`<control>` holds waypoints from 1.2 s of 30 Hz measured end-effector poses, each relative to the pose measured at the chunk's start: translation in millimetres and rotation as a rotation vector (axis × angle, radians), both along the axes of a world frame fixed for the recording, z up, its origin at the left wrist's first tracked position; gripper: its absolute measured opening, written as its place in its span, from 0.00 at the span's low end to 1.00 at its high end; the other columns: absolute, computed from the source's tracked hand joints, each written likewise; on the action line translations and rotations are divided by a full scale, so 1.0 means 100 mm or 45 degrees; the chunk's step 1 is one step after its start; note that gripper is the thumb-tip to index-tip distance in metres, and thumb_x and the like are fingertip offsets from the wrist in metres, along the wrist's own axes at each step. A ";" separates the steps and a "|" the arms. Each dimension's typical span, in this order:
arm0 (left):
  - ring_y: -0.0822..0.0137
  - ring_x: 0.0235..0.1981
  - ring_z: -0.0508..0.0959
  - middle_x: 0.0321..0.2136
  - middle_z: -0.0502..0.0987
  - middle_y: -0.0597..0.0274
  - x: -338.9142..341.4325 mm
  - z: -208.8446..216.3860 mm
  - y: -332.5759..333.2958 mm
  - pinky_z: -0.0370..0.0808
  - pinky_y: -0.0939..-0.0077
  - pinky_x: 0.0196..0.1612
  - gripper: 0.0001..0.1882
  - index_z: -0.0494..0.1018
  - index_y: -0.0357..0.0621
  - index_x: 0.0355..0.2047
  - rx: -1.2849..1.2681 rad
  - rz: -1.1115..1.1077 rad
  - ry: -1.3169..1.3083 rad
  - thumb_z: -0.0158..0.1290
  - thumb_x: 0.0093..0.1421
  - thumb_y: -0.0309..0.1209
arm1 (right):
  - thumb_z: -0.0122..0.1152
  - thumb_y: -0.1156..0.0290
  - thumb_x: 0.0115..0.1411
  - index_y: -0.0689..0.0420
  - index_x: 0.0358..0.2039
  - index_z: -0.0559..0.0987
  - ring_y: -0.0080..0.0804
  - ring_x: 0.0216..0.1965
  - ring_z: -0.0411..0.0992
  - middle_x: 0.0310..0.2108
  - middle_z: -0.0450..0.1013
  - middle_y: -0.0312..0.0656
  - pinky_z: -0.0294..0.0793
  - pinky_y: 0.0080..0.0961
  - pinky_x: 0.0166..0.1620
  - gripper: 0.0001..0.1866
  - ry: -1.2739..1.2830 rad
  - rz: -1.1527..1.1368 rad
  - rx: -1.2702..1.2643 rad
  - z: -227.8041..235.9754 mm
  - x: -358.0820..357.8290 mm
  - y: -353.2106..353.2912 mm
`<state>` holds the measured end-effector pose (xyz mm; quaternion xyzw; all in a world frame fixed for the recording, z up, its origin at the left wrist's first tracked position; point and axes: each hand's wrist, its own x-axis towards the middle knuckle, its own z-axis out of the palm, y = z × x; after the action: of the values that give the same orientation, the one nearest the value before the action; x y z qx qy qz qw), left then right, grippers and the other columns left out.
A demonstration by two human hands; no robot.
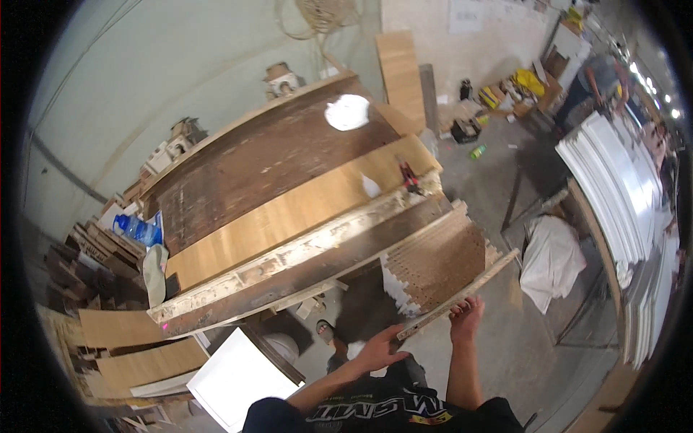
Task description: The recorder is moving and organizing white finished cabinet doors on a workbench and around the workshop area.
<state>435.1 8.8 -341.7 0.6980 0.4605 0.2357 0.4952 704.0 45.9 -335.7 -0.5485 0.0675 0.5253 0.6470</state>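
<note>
A panel with a brown honeycomb core (440, 263) slants down from the workbench's near edge toward me. A narrow wooden strip (462, 292) runs along its near side. My left hand (381, 351) is closed around the strip's left end, its thumb on the near side. Close below the strip's middle, my right hand (465, 315) has its fingers curled in; whatever they hold is too small to make out. On the bench, a long light-wood board (289, 220) carries red-handled pliers (408, 175) and a small white pointed bottle (370, 186).
The brown workbench (253, 155) stands ahead, with a blue water bottle (137, 229) at its left end. A white panel (234, 379) stands at lower left. At right are stacked white panels (606, 187) and a white cloth (552, 260). Another person (599, 79) works far right.
</note>
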 end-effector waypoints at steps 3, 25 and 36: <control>0.60 0.52 0.79 0.51 0.78 0.49 -0.07 0.42 0.20 0.73 0.69 0.55 0.26 0.72 0.44 0.58 -0.302 0.188 -0.475 0.63 0.60 0.34 | 0.47 0.50 0.69 0.47 0.37 0.71 0.22 0.23 0.68 0.27 0.69 0.27 0.64 0.21 0.28 0.15 -0.256 0.161 0.208 1.01 -0.47 0.23; 0.59 0.57 0.73 0.57 0.72 0.58 -4.01 1.98 1.21 0.70 0.61 0.60 0.28 0.62 0.41 0.64 -0.093 1.166 -1.959 0.42 0.73 0.48 | 0.52 0.54 0.71 0.70 0.52 0.76 0.28 0.36 0.73 0.35 0.78 0.41 0.73 0.28 0.40 0.27 -0.983 0.465 0.111 0.13 -1.91 1.12; 0.58 0.56 0.72 0.55 0.72 0.60 -4.91 0.36 1.25 0.72 0.53 0.58 0.23 0.68 0.43 0.58 -0.660 1.579 -1.191 0.43 0.72 0.45 | 0.60 0.65 0.64 0.65 0.54 0.77 0.26 0.42 0.74 0.42 0.78 0.39 0.71 0.24 0.45 0.21 -1.311 1.062 0.349 -0.05 -2.69 3.39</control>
<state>-56.0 133.6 -306.2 0.0093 0.5486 0.6197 0.5612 435.5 385.4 -340.9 -0.6219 -0.5341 0.4065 0.4035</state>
